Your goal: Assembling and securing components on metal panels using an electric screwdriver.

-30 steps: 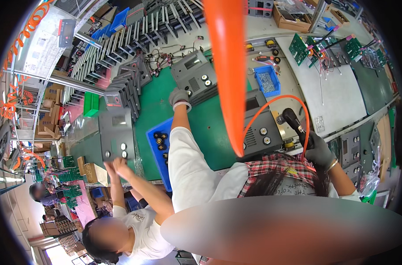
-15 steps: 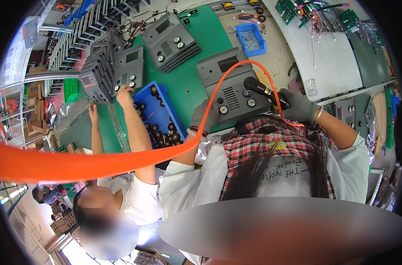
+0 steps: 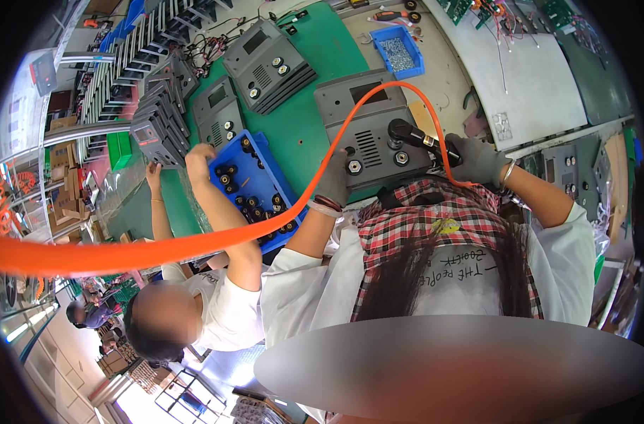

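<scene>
"What's on the left?"

"A blue plastic box [image 3: 274, 169] with black round knobs [image 3: 253, 205] in it. It's left of the left hand."

"And the left hand [image 3: 333, 182]?"

"It wears a grey glove and touches the near left edge of a flat grey panel with slots [image 3: 342, 116]. An orange hose [image 3: 350, 120] crosses in front, so I can't tell if the fingers pinch the edge."

"Where's the panel?"

"Between the hands. Its long way runs out from the body. A shiny round fitting on the left [image 3: 355, 167] is just beside the left thumb. A shiny round fitting on the right [image 3: 401, 158] is nearer the right hand."

"What's next along?"

"A black power tool with a bent head [image 3: 415, 137]. It points left and a bit outward from the right hand. Its head is over another round fitting, the far one of the right pair. I can't tell if they touch."

"And the right hand [image 3: 479, 162]?"

"Grey glove too, wrapped tight round the tool's handle."
</scene>
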Motion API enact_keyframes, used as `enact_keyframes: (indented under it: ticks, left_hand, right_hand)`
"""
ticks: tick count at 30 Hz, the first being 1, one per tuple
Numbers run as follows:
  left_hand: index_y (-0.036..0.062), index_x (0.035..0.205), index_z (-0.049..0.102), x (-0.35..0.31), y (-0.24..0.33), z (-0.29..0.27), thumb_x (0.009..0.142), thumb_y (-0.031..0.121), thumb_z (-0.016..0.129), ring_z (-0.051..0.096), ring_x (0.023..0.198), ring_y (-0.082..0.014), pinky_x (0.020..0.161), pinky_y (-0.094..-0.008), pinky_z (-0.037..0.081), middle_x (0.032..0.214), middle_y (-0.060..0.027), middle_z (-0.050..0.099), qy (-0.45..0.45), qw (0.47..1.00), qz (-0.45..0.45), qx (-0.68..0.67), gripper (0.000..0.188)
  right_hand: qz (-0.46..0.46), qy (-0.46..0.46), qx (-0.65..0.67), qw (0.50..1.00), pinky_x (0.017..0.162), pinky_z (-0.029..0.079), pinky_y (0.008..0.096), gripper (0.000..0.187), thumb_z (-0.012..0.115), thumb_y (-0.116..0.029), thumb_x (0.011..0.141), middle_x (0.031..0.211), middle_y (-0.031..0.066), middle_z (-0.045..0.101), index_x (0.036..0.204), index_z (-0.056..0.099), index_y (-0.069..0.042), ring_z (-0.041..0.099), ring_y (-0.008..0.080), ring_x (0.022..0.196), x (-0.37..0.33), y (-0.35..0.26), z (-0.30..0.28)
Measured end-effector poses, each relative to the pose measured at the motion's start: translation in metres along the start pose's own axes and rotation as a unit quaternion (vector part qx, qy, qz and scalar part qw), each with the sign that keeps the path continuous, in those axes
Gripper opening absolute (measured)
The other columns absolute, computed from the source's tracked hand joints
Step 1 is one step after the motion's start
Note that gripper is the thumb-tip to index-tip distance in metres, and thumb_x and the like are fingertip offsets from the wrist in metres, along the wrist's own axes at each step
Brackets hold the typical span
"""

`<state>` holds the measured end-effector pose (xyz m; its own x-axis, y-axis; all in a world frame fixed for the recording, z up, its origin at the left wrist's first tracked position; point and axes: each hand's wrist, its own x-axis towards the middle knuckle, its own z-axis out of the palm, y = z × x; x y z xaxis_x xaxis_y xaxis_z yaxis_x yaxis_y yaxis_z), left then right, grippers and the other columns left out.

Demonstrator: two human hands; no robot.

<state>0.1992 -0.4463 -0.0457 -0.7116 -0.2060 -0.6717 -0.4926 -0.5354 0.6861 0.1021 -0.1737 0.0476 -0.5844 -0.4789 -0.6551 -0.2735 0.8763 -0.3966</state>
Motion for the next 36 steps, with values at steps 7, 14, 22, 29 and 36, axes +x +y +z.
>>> enact_keyframes:
  ticks: [7,14,22,29,36]
  left_hand:
    - [0.0080,0.096,0.060,0.001,-0.002,0.009,0.091,0.021,0.045,0.061,0.078,-0.0191,0.059,-0.0366,0.050,0.092,-0.0071,0.060,0.062,0.998,-0.014,-0.021,0.020]
    - [0.0078,0.089,0.056,0.011,-0.006,-0.004,0.090,0.017,0.047,0.061,0.077,-0.0193,0.061,-0.0360,0.053,0.087,-0.0056,0.058,0.011,0.998,-0.032,-0.046,0.013]
    - [0.0106,0.091,0.050,0.016,-0.009,-0.012,0.089,0.014,0.049,0.059,0.073,-0.0169,0.064,-0.0360,0.053,0.087,-0.0035,0.057,-0.022,0.999,-0.046,0.007,0.004]
    - [0.0110,0.091,0.051,0.010,-0.009,-0.014,0.089,0.015,0.049,0.059,0.074,-0.0168,0.065,-0.0359,0.053,0.087,-0.0033,0.057,0.004,0.999,-0.042,-0.030,0.005]
    - [0.0113,0.090,0.052,0.015,-0.022,-0.013,0.089,0.015,0.049,0.059,0.074,-0.0166,0.065,-0.0357,0.053,0.088,-0.0031,0.057,0.013,0.998,-0.014,-0.065,0.005]
  right_hand:
    - [-0.001,0.005,0.024,1.000,0.072,0.049,0.0405,0.061,0.067,-0.033,0.069,0.088,0.0226,0.064,0.117,0.048,-0.001,0.063,0.0364,0.081,0.001,0.002,0.004]
    - [0.000,0.006,0.046,0.999,0.070,0.049,0.0394,0.061,0.067,-0.030,0.066,0.085,0.0212,0.064,0.117,0.049,-0.002,0.063,0.0349,0.076,-0.011,0.001,0.001]
    - [0.012,-0.019,0.012,1.000,0.071,0.049,0.0395,0.059,0.065,-0.028,0.068,0.086,0.0193,0.064,0.120,0.049,-0.006,0.063,0.0346,0.078,-0.024,0.006,0.005]
    - [0.019,-0.004,0.007,1.000,0.073,0.049,0.0405,0.058,0.065,-0.030,0.070,0.088,0.0191,0.064,0.120,0.048,-0.007,0.063,0.0343,0.082,-0.023,0.005,0.012]
    - [0.021,-0.033,-0.030,0.999,0.073,0.049,0.0404,0.053,0.065,-0.028,0.069,0.088,0.0184,0.064,0.115,0.051,-0.006,0.063,0.0337,0.082,-0.020,0.003,0.007]
